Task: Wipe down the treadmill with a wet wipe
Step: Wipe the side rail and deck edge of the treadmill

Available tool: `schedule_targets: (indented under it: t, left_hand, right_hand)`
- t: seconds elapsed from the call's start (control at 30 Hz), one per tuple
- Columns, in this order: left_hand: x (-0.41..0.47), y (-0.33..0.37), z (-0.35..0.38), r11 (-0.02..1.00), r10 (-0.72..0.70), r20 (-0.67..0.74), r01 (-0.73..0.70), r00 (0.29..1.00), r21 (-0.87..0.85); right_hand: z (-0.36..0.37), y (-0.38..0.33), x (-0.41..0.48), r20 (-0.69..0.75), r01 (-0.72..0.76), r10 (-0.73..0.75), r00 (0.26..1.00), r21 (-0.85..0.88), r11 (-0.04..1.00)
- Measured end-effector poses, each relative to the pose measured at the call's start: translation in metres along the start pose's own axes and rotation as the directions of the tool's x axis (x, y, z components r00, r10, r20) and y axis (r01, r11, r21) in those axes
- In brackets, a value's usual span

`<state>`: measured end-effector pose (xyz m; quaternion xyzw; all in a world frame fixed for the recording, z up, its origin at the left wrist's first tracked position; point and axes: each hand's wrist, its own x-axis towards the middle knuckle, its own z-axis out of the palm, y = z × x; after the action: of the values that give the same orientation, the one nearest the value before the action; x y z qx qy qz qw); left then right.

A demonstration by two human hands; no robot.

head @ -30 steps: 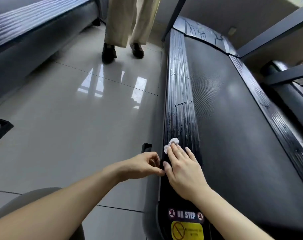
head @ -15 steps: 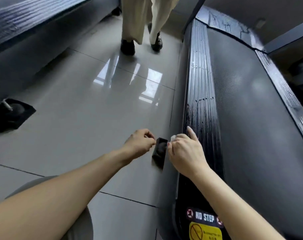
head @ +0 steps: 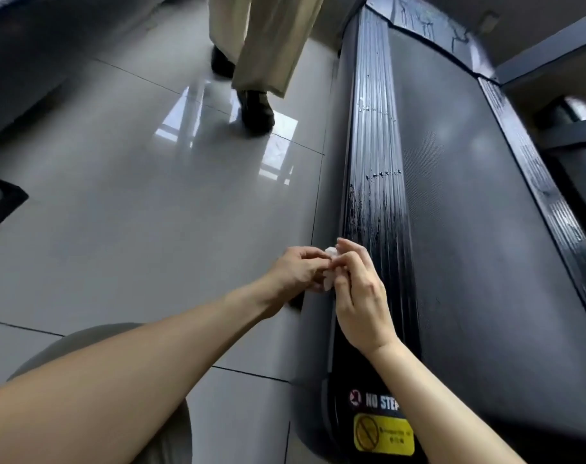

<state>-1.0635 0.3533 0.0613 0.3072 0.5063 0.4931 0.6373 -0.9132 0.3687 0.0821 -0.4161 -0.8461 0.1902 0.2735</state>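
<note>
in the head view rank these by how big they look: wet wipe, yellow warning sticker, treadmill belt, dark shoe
1. treadmill belt
2. yellow warning sticker and dark shoe: look alike; the sticker is nearer the camera, so unranked
3. wet wipe, mostly hidden between both hands

The treadmill [head: 469, 229] stretches away from me on my right, a long machine with a dark grey textured belt down its middle. Glossy black ribbed side rails run along both edges of the belt. The near rail shows wet streaks and smears partway up its length, and close to me it carries a "NO STEP" label with a yellow warning sticker below. The wet wipe [head: 329, 266] is a small white crumpled wad, mostly hidden, pinched between my left hand [head: 296, 271] and my right hand [head: 360, 296] just above the rail's outer edge.
</note>
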Motion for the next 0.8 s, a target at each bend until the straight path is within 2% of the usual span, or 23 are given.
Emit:
schedule_targets:
  t: [0.07, 0.17, 0.23, 0.33, 0.47, 0.53, 0.6, 0.63, 0.7, 0.8]
  left_hand:
    - [0.006, -0.008, 0.002, 0.996, 0.036, -0.041, -0.033, 0.998, 0.077]
    - [0.014, -0.017, 0.004, 0.954, 0.11, -0.122, -0.07, 0.986, 0.291]
    - [0.02, -0.02, 0.004, 0.903, 0.167, -0.176, -0.08, 0.97, 0.421]
    - [0.024, -0.015, 0.004, 0.859, 0.22, -0.205, -0.09, 0.954, 0.504]
    - [0.0, -0.015, 0.015, 0.845, 0.227, -0.103, -0.143, 0.969, 0.514]
    - [-0.034, -0.024, 0.015, 0.882, 0.112, 0.027, -0.112, 0.993, 0.458]
    - [-0.071, -0.04, 0.013, 0.924, -0.059, 0.157, -0.006, 0.986, 0.382]
    - [-0.085, -0.048, 0.015, 0.925, -0.128, 0.17, 0.056, 0.977, 0.375]
    - [-0.092, -0.057, 0.019, 0.913, -0.175, 0.069, 0.136, 0.982, 0.385]
    - [-0.051, -0.056, 0.019, 0.955, -0.094, -0.128, 0.126, 0.987, 0.27]
  right_hand:
    - [-0.002, 0.002, 0.0, -0.105, -0.083, 0.096, 0.99, 0.119, 0.989]
    - [-0.005, 0.008, 0.007, -0.305, -0.234, 0.267, 0.914, 0.14, 0.962]
    - [-0.003, 0.011, 0.012, -0.288, -0.347, 0.343, 0.894, 0.038, 0.937]
    - [0.003, 0.016, 0.016, -0.21, -0.353, 0.311, 0.927, -0.203, 0.913]
    - [0.003, 0.016, 0.017, -0.205, -0.339, 0.295, 0.933, -0.237, 0.91]
    - [0.002, 0.016, 0.017, -0.206, -0.332, 0.284, 0.936, -0.255, 0.908]
    - [0.004, 0.015, 0.016, -0.204, -0.327, 0.279, 0.938, -0.261, 0.908]
    - [0.004, 0.015, 0.015, -0.203, -0.325, 0.276, 0.939, -0.272, 0.906]
    - [0.005, 0.014, 0.016, -0.205, -0.329, 0.279, 0.938, -0.276, 0.903]
    - [0.006, 0.011, 0.017, -0.198, -0.327, 0.277, 0.94, -0.303, 0.895]
